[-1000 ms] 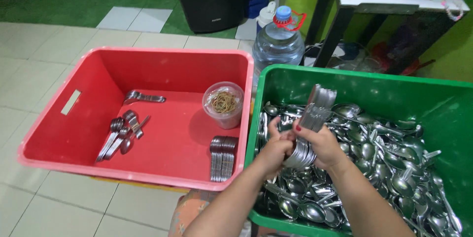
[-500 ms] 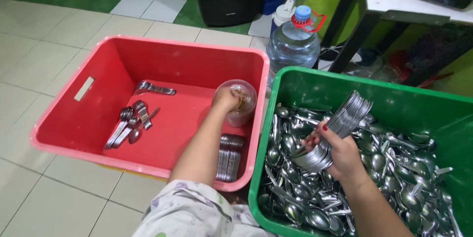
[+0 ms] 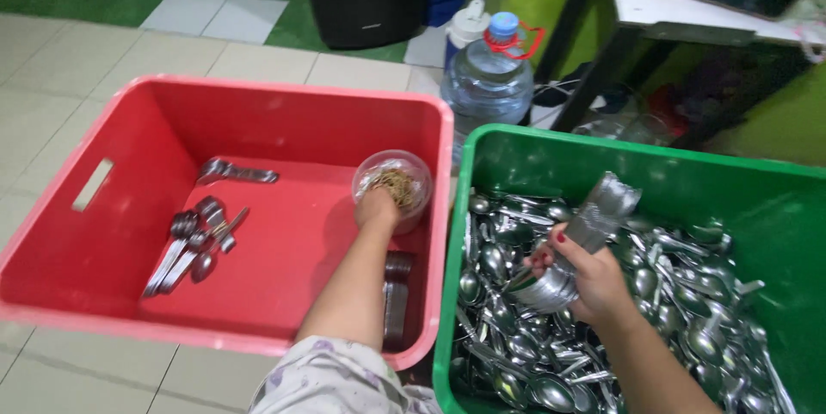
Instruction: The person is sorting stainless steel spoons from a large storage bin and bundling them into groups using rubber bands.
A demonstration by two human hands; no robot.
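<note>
Spoons (image 3: 576, 237), a tight bundle of shiny stamped steel, sit clenched in the right hand (image 3: 585, 281); its fingers wrap the stacked bowls low down while the flat handles fan upward and to the right, over the green crate (image 3: 637, 156). That crate is smooth moulded plastic with a thick rolled rim, and it is heaped with loose spoons (image 3: 688, 328), glossy and tangled, bowls and handles lying every way.

Across the rim, the left hand (image 3: 377, 206) reaches into the red crate (image 3: 284, 95), fingertips dipped into a small clear round tub (image 3: 393, 182) holding thin tan rubber bands; whether the fingers pinch any band cannot be told. The red crate has the same smooth plastic walls and a slot handle on its left side. On its flat floor lie two bundles of spoons (image 3: 194, 242) at the left, and a darker stack (image 3: 396, 298) by the near right wall, just beside the forearm.

Behind the crates stands a large clear water bottle (image 3: 489, 83), ribbed, with a blue cap, on pale floor tiles.
</note>
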